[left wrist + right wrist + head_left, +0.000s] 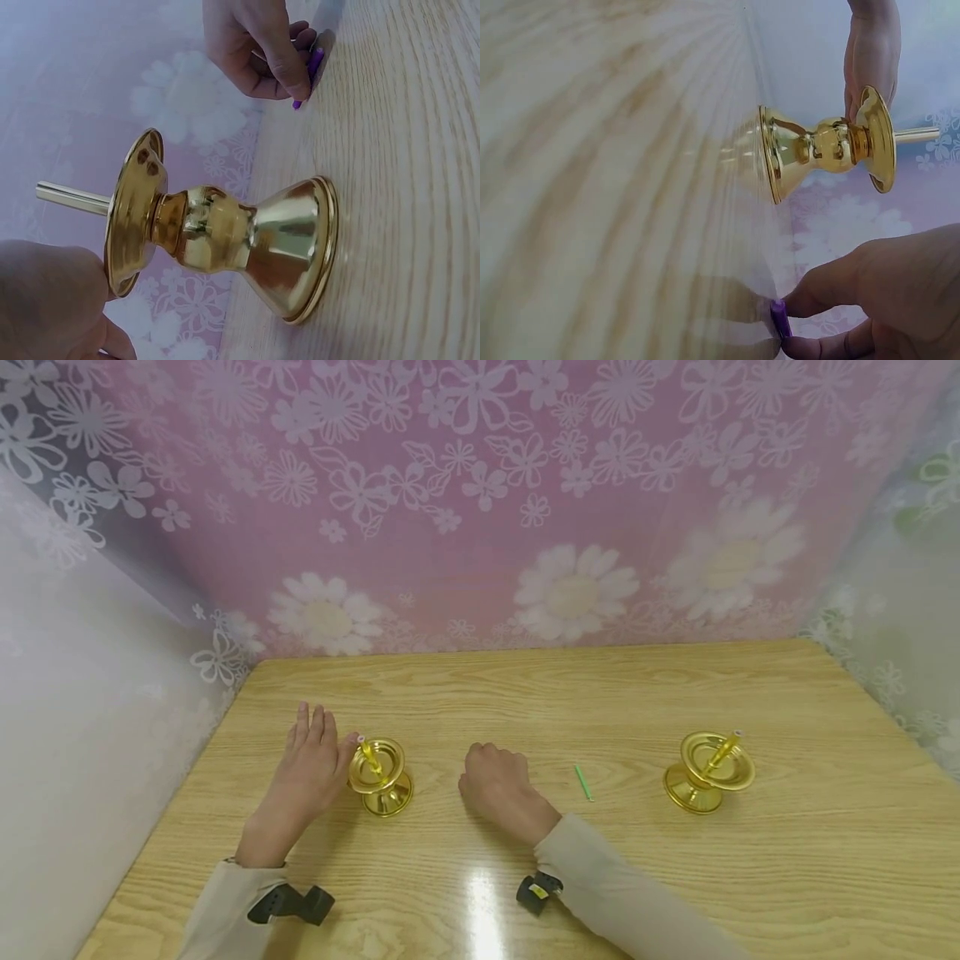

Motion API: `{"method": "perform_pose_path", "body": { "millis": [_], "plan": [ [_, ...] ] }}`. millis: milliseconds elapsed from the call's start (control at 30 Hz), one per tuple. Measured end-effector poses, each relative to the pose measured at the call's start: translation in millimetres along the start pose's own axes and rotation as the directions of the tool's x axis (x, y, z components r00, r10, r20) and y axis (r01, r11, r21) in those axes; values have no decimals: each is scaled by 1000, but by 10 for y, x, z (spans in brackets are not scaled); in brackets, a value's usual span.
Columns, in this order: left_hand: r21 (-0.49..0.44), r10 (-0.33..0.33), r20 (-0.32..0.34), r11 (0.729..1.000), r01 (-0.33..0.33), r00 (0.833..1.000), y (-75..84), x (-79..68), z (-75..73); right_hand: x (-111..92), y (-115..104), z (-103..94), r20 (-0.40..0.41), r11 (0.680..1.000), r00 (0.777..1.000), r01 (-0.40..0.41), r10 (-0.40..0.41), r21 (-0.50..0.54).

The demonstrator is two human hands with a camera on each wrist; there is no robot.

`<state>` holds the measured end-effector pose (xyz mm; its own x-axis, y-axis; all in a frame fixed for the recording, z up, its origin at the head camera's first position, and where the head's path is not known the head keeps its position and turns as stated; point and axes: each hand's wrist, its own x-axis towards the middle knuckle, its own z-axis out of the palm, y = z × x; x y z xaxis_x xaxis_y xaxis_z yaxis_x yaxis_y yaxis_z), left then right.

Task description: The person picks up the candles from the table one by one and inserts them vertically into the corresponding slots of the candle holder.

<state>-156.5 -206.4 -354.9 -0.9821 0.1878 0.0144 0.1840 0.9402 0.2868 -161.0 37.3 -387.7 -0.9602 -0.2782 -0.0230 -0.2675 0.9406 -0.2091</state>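
Observation:
On the left of the table a gold candle holder (386,789) stands upright, with a wide dish and a thin tube on top. My left hand (311,764) is at its left side, fingers straight and thumb at the dish rim (116,225). To its right my right hand (498,785) is low over the table. In the right wrist view, this hand (900,292) pinches a small purple candle (780,319) between thumb and fingers, close to the tabletop. The head view hides that candle under the hand.
A thin green candle (583,782) lies on the wooden table (480,693) right of my right hand. Farther right stands a second gold candle holder (693,789). Flowered cloth (450,568) hangs behind the table and along both sides.

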Motion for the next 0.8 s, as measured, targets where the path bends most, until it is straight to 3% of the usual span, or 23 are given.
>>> {"method": "perform_pose_path", "body": {
  "millis": [400,467,667,800],
  "plan": [
    [-16,-10,1,1000,10,1000,20,-28,-8,51,10,-22,86,996,996,-33,26,81],
    [-18,-11,5,1000,11,1000,15,-27,-9,56,14,-26,57,994,998,-24,18,106],
    [-26,-3,-3,1000,3,1000,7,-14,-8,80,32,-32,-140,975,990,53,-23,217],
    [-23,-4,-2,1000,4,1000,2,-20,-2,92,34,-34,-174,959,984,76,-28,272]
  ]
}}
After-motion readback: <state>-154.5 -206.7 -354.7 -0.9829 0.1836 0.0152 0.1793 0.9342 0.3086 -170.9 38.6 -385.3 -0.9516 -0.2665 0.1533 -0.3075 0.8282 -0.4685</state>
